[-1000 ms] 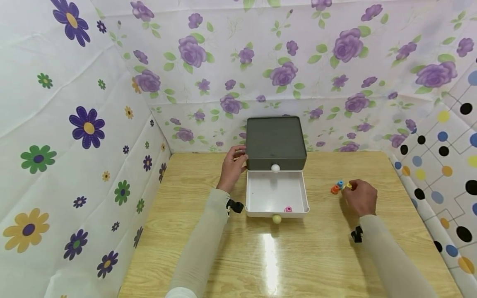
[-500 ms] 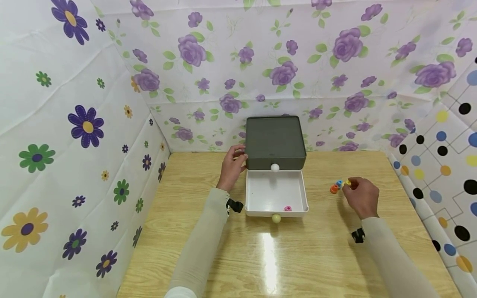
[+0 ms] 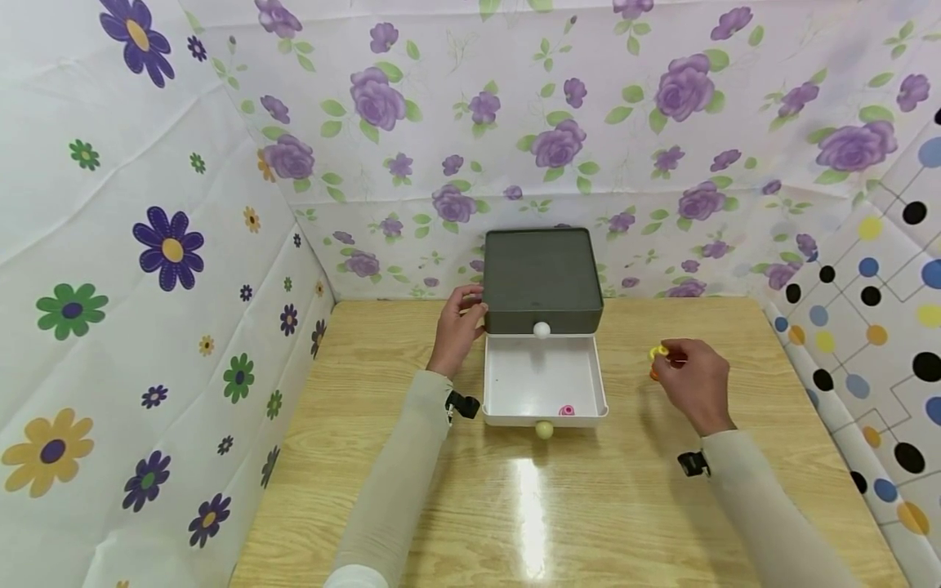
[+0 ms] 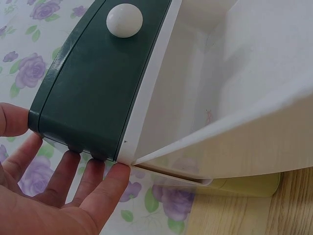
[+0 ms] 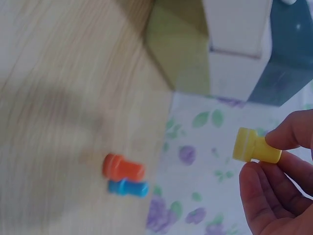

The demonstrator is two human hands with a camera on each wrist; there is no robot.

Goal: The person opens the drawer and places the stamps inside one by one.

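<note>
My right hand (image 3: pixel 694 385) pinches a small yellow toy stamp (image 5: pixel 248 145) between thumb and fingers, raised above the table at the right. Below it, an orange stamp (image 5: pixel 123 168) and a blue stamp (image 5: pixel 128 188) lie side by side on the wood; in the head view the hand mostly covers them. With its fingertips, my left hand (image 3: pixel 457 331) touches the left side of a dark green drawer box (image 3: pixel 544 269). Its lower white drawer (image 3: pixel 540 376) is pulled out, and a pink stamp (image 3: pixel 567 410) lies inside near the front.
The wooden table (image 3: pixel 412 490) carries the drawer box near its back edge. A flowered cloth (image 3: pixel 470 147) hangs behind, with patterned cloths at both sides. A white knob (image 3: pixel 541 330) marks the upper drawer, which is shut; a yellowish knob (image 3: pixel 544 429) is on the lower one.
My right hand has lifted the yellow stamp away from the other two and moved slightly left with it. My left hand stays at the box.
</note>
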